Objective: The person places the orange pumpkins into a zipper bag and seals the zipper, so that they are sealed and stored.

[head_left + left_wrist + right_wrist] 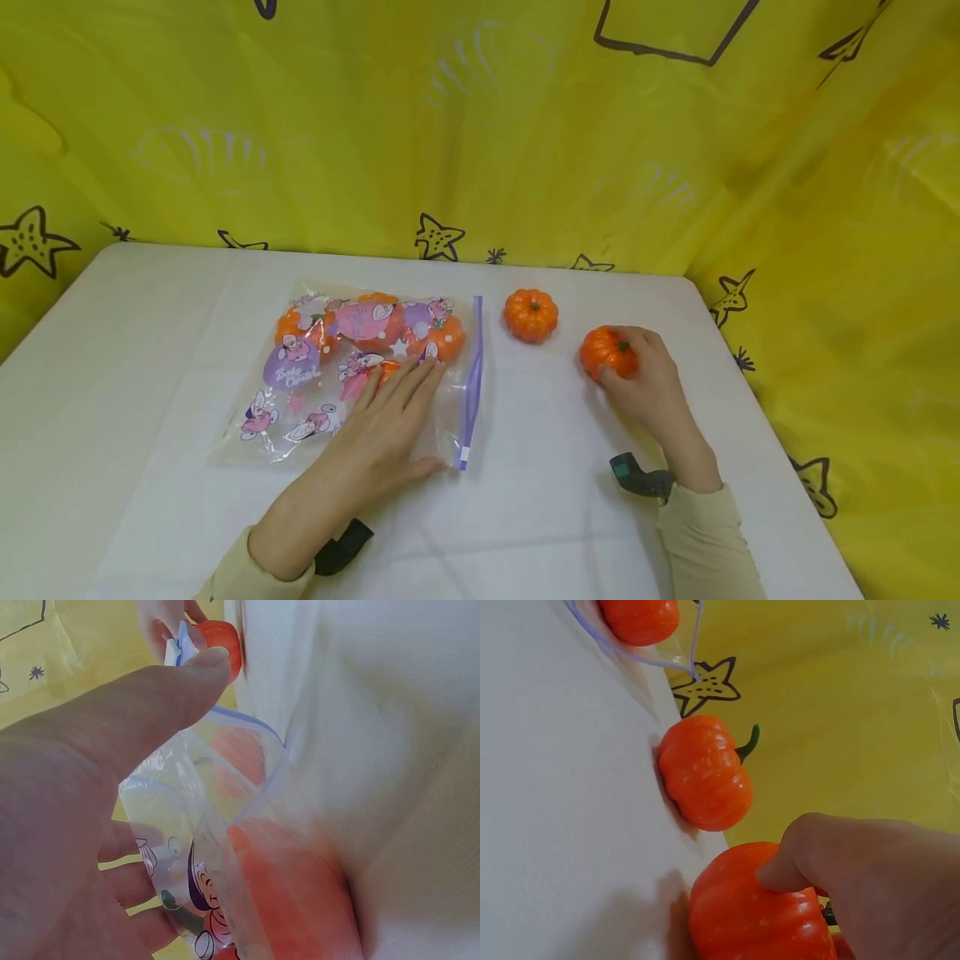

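Observation:
A clear zip bag (442,417) printed with pink and purple cartoon figures lies on the table, its purple-edged mouth facing right. Inside it are several small orange pumpkins (442,340). My left hand (382,433) rests on the bag's front part with its fingers straight, and the thumb lies near the zip edge. Off to the right, my right hand (648,379) holds a small orange pumpkin (754,915) with thumb and fingers, close to the table surface. Another loose pumpkin (531,315) with a green stem sits between the bag and that hand, touched by neither.
The white table (525,517) ends at the back and right against a yellow curtain (487,142) with dark starfish drawings. A dark wrist device (641,477) sits beside the right wrist, and another (343,546) beside the left.

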